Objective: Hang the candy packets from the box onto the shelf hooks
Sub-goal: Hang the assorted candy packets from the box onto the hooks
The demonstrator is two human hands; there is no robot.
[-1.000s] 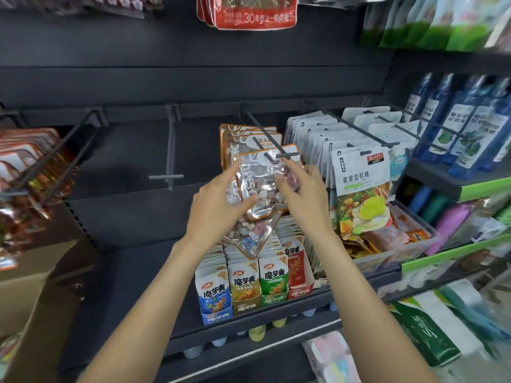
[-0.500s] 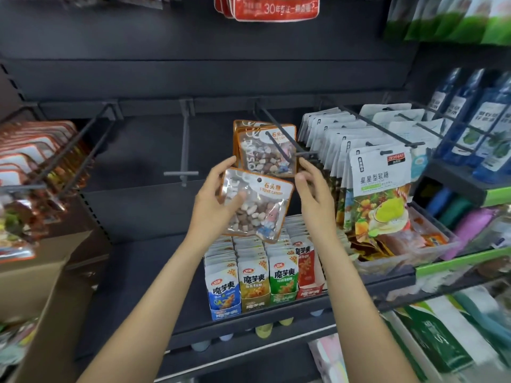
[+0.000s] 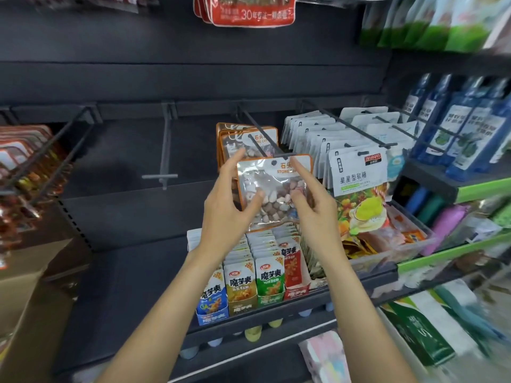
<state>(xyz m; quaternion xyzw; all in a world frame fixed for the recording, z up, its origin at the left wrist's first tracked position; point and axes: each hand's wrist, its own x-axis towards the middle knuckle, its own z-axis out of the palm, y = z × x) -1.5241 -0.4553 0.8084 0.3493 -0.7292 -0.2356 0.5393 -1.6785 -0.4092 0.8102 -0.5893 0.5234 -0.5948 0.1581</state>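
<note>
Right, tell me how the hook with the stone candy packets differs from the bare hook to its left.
The candy hook carries several orange-edged stone candy packets; the bare hook carries none. The candy hook runs slantwise toward its tip from this view; the bare hook points almost straight at the camera. Both hands, left hand and right hand, hold a packet at the candy hook's tip; nothing touches the bare hook. Both are dark grey with a crossbar at the tip.
</note>
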